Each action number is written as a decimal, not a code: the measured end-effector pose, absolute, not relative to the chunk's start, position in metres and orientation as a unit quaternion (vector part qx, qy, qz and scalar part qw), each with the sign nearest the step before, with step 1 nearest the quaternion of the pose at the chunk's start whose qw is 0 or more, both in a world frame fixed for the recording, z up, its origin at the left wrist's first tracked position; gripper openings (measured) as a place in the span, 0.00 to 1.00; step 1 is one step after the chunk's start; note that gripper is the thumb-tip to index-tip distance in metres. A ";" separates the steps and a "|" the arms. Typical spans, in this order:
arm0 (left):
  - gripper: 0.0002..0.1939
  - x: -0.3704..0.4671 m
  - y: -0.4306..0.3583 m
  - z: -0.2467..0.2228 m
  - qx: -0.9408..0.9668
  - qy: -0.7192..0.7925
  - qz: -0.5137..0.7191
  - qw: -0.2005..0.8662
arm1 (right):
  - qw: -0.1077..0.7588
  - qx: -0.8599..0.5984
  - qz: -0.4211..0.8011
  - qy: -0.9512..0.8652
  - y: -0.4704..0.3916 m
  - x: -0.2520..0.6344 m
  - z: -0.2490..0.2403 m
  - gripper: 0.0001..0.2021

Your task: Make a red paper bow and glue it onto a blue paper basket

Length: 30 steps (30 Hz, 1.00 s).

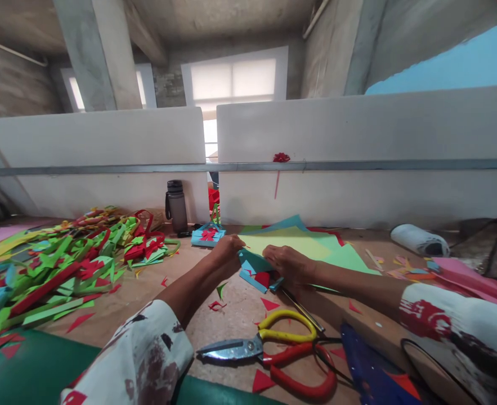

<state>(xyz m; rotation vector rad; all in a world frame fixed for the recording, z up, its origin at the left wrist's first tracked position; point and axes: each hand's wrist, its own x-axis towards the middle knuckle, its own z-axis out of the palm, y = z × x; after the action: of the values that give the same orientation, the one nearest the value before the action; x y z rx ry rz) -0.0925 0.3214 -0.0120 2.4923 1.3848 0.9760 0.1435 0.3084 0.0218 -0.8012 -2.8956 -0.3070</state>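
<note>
Between my two hands is a folded piece of blue paper (254, 261) with red paper on its lower part. My left hand (230, 250) pinches its upper left corner. On the other side, my right hand (288, 261) grips its right edge with curled fingers. Just below it, a thin metallic rod (303, 309) slants across the table, its upper end close under my right hand. Scissors (265, 346) with one yellow and one red handle lie nearer to me, blades pointing left. Small red paper scraps (269, 304) are scattered around.
A heap of green and red paper strips (88, 264) covers the left side. Behind my hands stand a small blue paper bag (208, 236) and a dark bottle (175, 208). Coloured sheets (349, 259) lie beyond my right hand. A white roll (419, 240) is at the right.
</note>
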 end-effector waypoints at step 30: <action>0.14 -0.092 0.323 -0.007 0.850 0.468 0.234 0.062 | 0.075 -0.350 -0.030 -0.933 0.308 0.144 0.038 0.12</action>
<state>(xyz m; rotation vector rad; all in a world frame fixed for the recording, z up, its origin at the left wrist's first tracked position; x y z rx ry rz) -0.0920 0.3234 -0.0070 2.5696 1.4142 0.7076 0.1438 0.3078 0.0377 -1.0512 -2.7989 -0.0911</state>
